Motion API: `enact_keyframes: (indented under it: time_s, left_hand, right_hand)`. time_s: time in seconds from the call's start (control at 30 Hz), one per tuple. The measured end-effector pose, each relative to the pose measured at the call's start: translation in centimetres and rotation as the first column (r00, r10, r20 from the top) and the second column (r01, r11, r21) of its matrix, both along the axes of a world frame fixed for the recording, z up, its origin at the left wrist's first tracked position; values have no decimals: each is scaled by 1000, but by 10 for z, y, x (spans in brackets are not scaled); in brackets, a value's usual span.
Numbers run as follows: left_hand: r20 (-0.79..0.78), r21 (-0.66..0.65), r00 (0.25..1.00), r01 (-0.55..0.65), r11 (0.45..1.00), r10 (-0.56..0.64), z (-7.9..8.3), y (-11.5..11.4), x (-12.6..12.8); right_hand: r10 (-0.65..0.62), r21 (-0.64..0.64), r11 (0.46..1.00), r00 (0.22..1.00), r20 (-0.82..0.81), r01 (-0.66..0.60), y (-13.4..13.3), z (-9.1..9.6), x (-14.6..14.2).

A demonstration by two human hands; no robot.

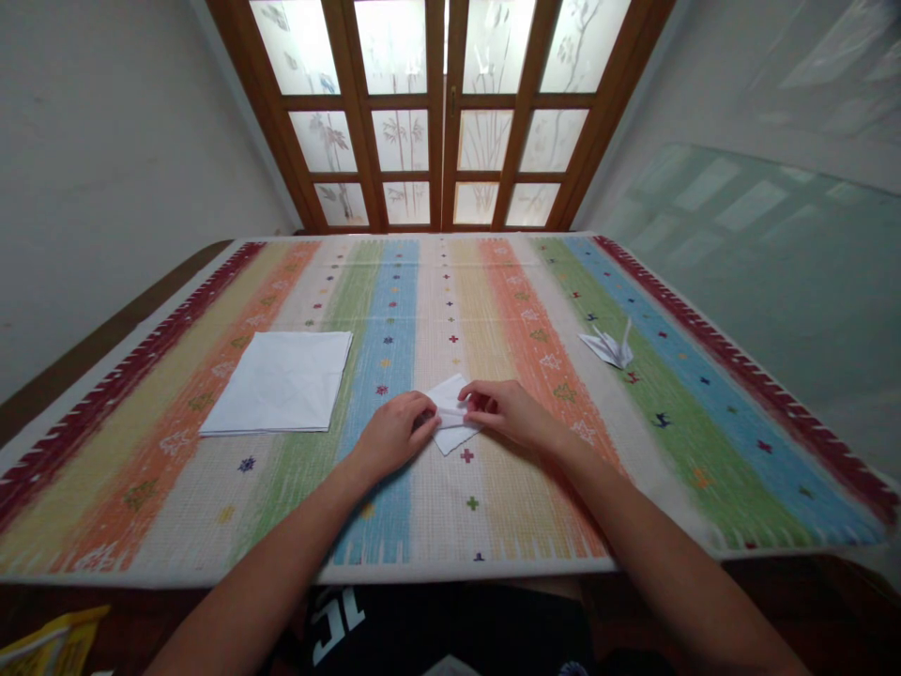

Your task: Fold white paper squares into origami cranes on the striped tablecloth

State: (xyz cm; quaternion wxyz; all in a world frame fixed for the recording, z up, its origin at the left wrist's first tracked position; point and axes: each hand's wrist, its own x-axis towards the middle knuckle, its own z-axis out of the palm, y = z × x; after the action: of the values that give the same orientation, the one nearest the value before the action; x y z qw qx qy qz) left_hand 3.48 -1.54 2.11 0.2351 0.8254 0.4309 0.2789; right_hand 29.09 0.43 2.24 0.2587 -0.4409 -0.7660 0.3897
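While your left hand (394,437) and right hand (511,413) stand close together, both pinch small folded white paper (454,434) between them, above striped woven cloth (436,526). Stack of white paper squares (278,380) lies at 9 o'clock from hands; folded paper crane (609,347) at 2 o'clock; frosted glass doors (436,141) at 12 o'clock.
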Motion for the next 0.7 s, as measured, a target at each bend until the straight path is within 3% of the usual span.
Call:
enact_keyframes:
  time_s: [0.17, 0.33, 0.5, 0.7]
  left_hand:
    - [35, 0, 999, -22, 1000, 22, -2, -1, 1]
    - [-18, 3, 999, 29, 1000, -29, -1, 1, 3]
    - [-68, 2, 998, -17, 1000, 17, -3, 2, 7]
    - [-136, 136, 990, 48, 990, -29, -8, 3, 12]
  right_hand:
    - [-57, 123, 991, 996, 75, 47, 0, -1, -1]
    - [-114, 130, 987, 987, 113, 99, -2, 0, -1]
    - [-120, 145, 984, 988, 98, 105, -1, 1, -3]
    - [-135, 158, 980, 989, 54, 125, 0, -2, -5]
